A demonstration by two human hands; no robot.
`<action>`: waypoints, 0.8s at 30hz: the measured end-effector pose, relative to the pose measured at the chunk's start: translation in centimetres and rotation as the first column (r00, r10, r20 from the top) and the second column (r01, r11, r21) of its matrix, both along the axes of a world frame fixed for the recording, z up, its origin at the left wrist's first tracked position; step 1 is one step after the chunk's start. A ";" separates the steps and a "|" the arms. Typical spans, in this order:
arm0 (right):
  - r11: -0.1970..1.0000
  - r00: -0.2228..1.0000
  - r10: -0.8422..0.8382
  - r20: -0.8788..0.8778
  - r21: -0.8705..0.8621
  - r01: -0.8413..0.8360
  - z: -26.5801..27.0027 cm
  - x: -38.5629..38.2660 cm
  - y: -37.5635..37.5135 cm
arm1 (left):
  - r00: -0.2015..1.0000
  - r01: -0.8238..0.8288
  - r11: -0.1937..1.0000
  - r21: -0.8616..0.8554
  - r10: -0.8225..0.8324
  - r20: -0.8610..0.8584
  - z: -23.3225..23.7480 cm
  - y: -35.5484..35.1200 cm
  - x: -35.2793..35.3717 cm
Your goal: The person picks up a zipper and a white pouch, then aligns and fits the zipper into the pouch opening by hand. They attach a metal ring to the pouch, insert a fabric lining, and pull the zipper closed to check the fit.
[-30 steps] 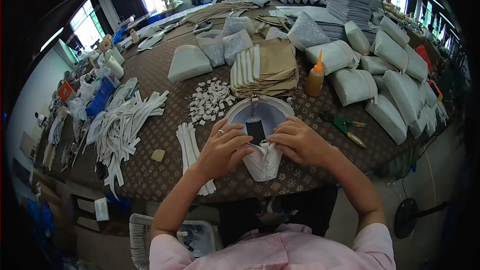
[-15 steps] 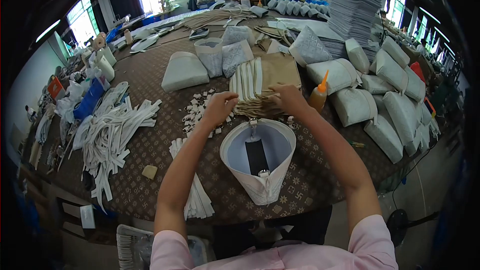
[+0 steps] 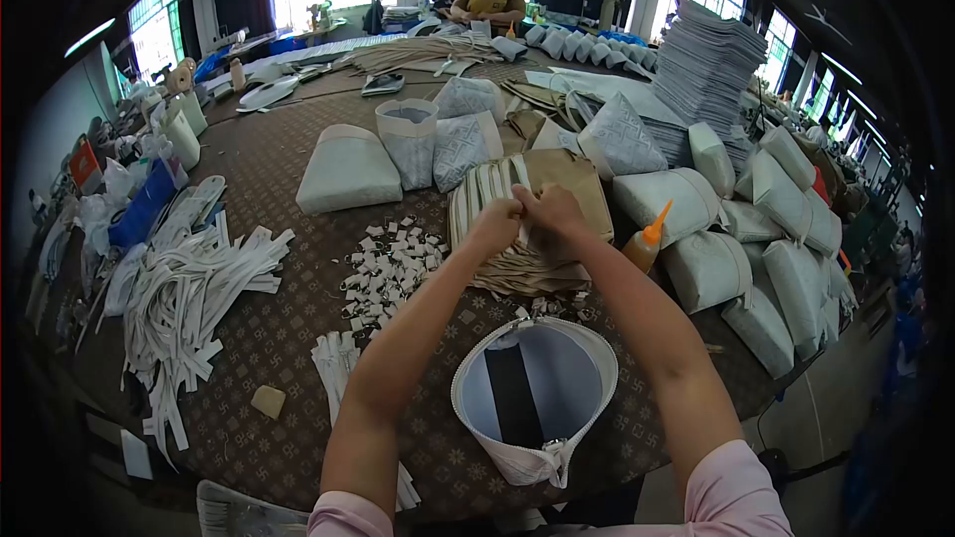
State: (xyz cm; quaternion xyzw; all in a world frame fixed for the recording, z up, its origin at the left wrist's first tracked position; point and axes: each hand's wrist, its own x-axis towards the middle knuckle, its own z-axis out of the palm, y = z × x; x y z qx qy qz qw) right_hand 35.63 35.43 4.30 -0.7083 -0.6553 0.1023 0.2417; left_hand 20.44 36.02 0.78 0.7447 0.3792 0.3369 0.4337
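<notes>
My left hand (image 3: 497, 227) and my right hand (image 3: 553, 211) meet over a stack of tan sheets with white strips (image 3: 476, 197). The fingers of both are closed in a pinch, and the fingertips almost touch. What lies between them is too small or hidden to make out. Below my wrists an open white quilted pouch (image 3: 582, 438) stands on the table, with a pale blue lining, a black band (image 3: 512, 398) inside and a zip along its rim. Small white tabs with metal clips (image 3: 393, 264) lie scattered left of the stack.
An orange-tipped glue bottle (image 3: 645, 244) stands right of the stack. Finished white pouches (image 3: 701, 268) pile up at the right, beside a tall stack of grey sheets (image 3: 711, 70). Loose white strips (image 3: 199, 288) and a yellowish block (image 3: 268, 401) lie at left. A person (image 3: 492, 0) sits across the table.
My hands have come together from the two sides of the stack to its middle, fingers now pinched. The view has shifted, so the pouch and stack appear lower.
</notes>
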 end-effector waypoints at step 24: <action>0.998 0.921 0.058 -0.386 0.023 -0.053 3.1 3.7 -3.8 | 0.972 0.125 0.897 0.425 -0.024 -0.235 0.4 -1.4 -0.6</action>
